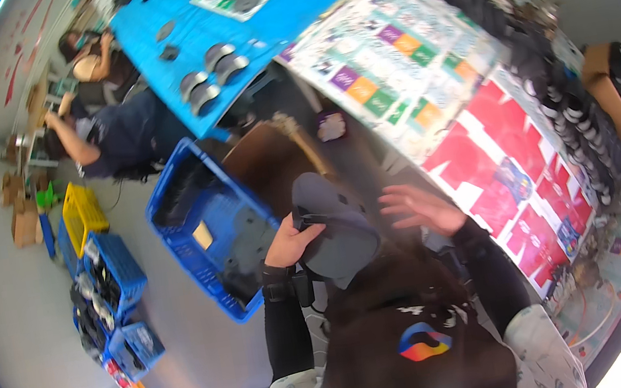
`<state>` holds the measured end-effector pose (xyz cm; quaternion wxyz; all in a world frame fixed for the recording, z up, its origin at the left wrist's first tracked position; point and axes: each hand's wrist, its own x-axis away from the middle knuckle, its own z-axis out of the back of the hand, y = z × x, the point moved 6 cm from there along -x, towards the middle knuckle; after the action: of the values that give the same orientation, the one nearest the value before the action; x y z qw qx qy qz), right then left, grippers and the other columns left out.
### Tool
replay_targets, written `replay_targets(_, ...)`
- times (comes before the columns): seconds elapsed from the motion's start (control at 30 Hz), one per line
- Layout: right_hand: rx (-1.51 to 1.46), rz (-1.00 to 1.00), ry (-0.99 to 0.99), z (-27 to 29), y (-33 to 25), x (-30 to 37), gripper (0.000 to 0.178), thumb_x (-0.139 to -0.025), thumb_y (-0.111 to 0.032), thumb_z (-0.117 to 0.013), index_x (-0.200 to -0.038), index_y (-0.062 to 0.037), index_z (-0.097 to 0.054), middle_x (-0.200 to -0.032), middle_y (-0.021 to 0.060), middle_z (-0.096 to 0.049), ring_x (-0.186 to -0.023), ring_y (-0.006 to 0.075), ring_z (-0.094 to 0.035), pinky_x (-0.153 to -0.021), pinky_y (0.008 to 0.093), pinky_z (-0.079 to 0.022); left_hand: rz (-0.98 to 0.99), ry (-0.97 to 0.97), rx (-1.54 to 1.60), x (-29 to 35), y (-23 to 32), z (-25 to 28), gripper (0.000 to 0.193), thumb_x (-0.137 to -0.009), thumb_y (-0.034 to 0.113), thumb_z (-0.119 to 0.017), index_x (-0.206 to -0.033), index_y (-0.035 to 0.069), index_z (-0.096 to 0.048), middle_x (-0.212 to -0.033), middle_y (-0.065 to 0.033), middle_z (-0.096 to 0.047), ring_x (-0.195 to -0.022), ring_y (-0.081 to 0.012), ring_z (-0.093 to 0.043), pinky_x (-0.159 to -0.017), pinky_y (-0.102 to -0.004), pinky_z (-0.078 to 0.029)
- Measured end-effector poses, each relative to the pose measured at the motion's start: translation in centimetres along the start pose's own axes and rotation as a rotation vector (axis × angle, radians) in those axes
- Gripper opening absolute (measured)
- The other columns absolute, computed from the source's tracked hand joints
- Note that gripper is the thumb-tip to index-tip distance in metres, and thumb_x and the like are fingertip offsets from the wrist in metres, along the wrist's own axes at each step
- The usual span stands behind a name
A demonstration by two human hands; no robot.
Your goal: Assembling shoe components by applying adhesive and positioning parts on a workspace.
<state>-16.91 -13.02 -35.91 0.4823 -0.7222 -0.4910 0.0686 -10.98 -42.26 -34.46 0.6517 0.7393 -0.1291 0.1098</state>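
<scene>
My left hand [286, 245] grips a dark grey, flat piece with rounded ends [340, 239] by its left edge, thumb on top. It may be more than one layer; I cannot tell its exact kind. My right hand [423, 210] is held apart to the right of the piece, fingers spread and slightly blurred, with nothing in it. Just left of my left hand stands a blue plastic crate [203, 266] with dark grey pieces [246, 241] inside. Beyond the held piece is an open brown cardboard box [264, 157].
A blue-covered table [138, 26] ahead carries curved grey pieces [198, 91]. On the right, a table covered with printed sheets [441, 149] has rows of black curved parts [558, 114] along its far edge. Smaller blue crates [118, 269] and a yellow crate [82, 214] stand left. Two people [110, 136] sit at far left.
</scene>
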Motion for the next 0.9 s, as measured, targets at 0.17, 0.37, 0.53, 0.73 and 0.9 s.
replay_targets(0.17,-0.362,0.031,0.003,3.7,-0.5,2.8,0.075,-0.102,-0.04,-0.063,-0.157,-0.0008,-0.03,-0.149,0.0145,-0.049,-0.132,0.0245,-0.053,-0.105,0.0418,-0.049,0.162,-0.398,-0.085,-4.3,-0.6,-12.0,0.029,-0.095,0.005,-0.069,-0.124,0.001,-0.066,-0.109,-0.0018,-0.072,-0.099,-0.0116,-0.065,-0.089,-0.0288,-0.053)
replay_targets(0.37,-0.019,0.031,0.507,14.1,2.4,7.5,0.04,-0.09,-0.024,-0.078,-0.118,0.0033,-0.068,-0.097,0.0067,-0.073,-0.08,0.0154,-0.068,-0.071,0.0293,-0.054,0.343,-0.466,-0.067,-8.2,-2.4,-17.7,0.045,-0.095,0.004,-0.068,-0.138,-0.001,-0.056,-0.125,-0.0089,-0.068,-0.113,-0.0182,-0.065,-0.1,-0.0336,-0.053)
replay_targets(0.53,0.284,0.265,1.09,25.0,9.3,10.9,0.032,-0.09,-0.021,-0.078,-0.109,0.0042,-0.071,-0.081,0.0106,-0.074,-0.067,0.0164,-0.07,-0.062,0.0327,-0.055,0.489,-0.496,-0.108,-12.1,-7.6,-16.2,0.048,-0.097,0.005,-0.068,-0.142,0.001,-0.053,-0.13,-0.0088,-0.067,-0.117,-0.019,-0.064,-0.103,-0.0365,-0.051)
replay_targets(0.73,-0.033,0.314,1.319,32.8,12.8,10.2,0.028,-0.091,-0.015,-0.077,-0.111,0.0041,-0.072,-0.084,0.0103,-0.075,-0.072,0.0147,-0.071,-0.063,0.0327,-0.058,0.46,-0.356,-0.006,-13.1,-6.2,-14.0,0.044,-0.098,0.006,-0.067,-0.139,0.001,-0.056,-0.129,-0.0088,-0.067,-0.116,-0.0194,-0.065,-0.102,-0.0366,-0.052)
replay_targets(0.9,0.192,0.185,1.368,34.4,11.3,7.5,0.033,-0.091,-0.022,-0.076,-0.109,0.0049,-0.072,-0.091,0.0183,-0.076,-0.077,0.0255,-0.075,-0.07,0.0364,-0.06,0.496,-0.263,-0.012,-12.8,-6.0,-10.6,0.044,-0.096,0.003,-0.067,-0.139,0.0,-0.055,-0.128,-0.0091,-0.066,-0.115,-0.0204,-0.065,-0.101,-0.0361,-0.053)
